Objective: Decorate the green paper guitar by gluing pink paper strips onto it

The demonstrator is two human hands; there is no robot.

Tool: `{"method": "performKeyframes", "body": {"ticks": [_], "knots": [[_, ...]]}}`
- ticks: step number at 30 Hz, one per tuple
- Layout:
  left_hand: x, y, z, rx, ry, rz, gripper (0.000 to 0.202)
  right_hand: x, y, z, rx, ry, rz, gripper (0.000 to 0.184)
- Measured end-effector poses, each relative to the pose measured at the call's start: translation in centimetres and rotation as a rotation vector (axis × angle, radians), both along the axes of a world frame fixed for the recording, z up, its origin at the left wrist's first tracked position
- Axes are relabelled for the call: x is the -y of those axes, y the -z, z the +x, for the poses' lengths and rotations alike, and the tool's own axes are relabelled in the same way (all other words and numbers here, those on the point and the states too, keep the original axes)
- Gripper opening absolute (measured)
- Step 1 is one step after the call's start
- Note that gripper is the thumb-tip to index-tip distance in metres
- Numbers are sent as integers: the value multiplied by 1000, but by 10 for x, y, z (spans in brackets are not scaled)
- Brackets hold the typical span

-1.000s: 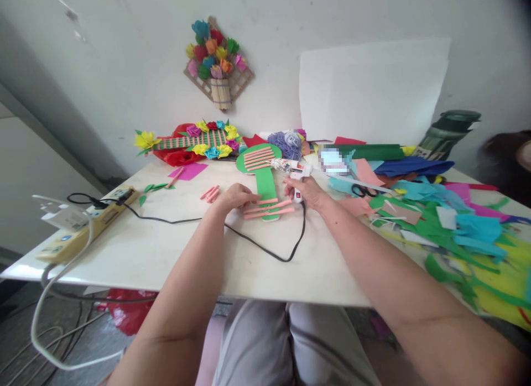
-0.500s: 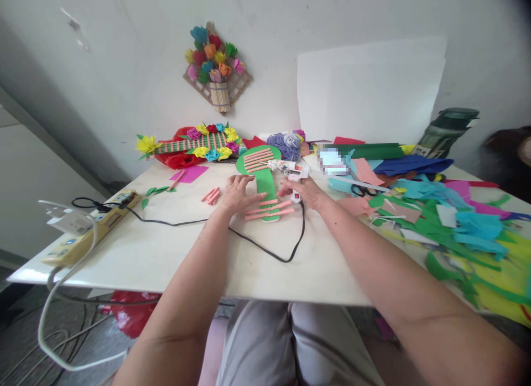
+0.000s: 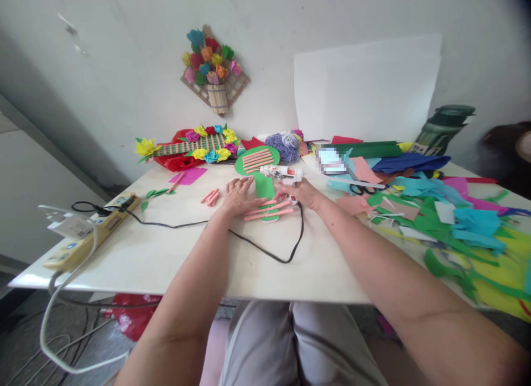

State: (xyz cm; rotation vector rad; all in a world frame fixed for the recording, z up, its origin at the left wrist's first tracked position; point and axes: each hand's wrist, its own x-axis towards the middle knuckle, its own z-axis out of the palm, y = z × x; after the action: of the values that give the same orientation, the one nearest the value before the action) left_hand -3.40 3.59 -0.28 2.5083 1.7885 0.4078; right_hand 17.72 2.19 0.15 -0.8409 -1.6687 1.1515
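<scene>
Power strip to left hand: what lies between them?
The head view shows green leaves nearer the power strip, pink rolls nearer the left hand, and a black cord running between.

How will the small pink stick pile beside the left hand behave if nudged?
The pink sticks would probably scatter, since they lie loosely heaped. They look rounded, so may roll on the flat tabletop. Being thin, each is likely light.
</scene>
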Motion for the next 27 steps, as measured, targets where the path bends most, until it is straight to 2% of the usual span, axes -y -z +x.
{"method": "performKeyframes", "body": {"ticks": [4, 14, 20, 24, 27], "knots": [[-2, 1, 0, -21, 2, 8, 82, 3, -3, -2, 7, -4, 3, 35], [-4, 5, 0, 15, 24, 2, 81, -4, 2, 1, 69, 30, 24, 31], [-2, 2, -1, 50, 1, -27, 82, -1, 0, 0, 0, 19, 25, 29], [-5, 2, -7, 230, -9, 22, 62, -4, 2, 2, -27, 73, 10, 30], [-7, 2, -10, 516, -49, 11, 46, -7, 4, 3, -58, 121, -77, 34]]}}
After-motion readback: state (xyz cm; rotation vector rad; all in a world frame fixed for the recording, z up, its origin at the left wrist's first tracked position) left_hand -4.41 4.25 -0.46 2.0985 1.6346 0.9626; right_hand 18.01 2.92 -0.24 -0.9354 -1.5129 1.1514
